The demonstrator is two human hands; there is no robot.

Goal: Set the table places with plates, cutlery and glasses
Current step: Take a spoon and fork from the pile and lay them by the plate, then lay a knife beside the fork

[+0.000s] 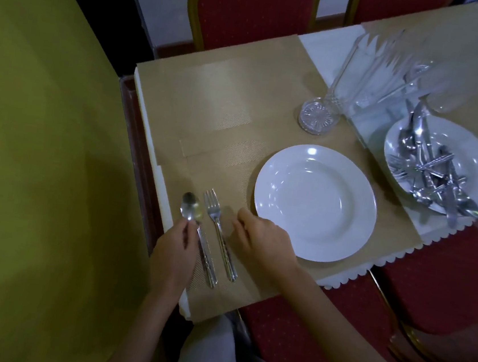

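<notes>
A white deep plate [315,203] sits on the tan placemat [210,112]. Left of it lie a fork [220,232] and a spoon [194,223], side by side, handles toward me. My left hand [174,251] pinches the spoon just below its bowl. My right hand [261,235] hovers between the fork and the plate with relaxed fingers and holds nothing. A clear glass [316,115] stands beyond the plate. At the right, a second white plate [477,166] holds a pile of several forks, spoons and knives [429,172].
Tall clear glasses [372,74] stand in a blurred group at the back right. Red chairs [251,9] with gold frames stand across the table, and another red chair [428,285] stands at the near right. A yellow-green wall [35,157] fills the left.
</notes>
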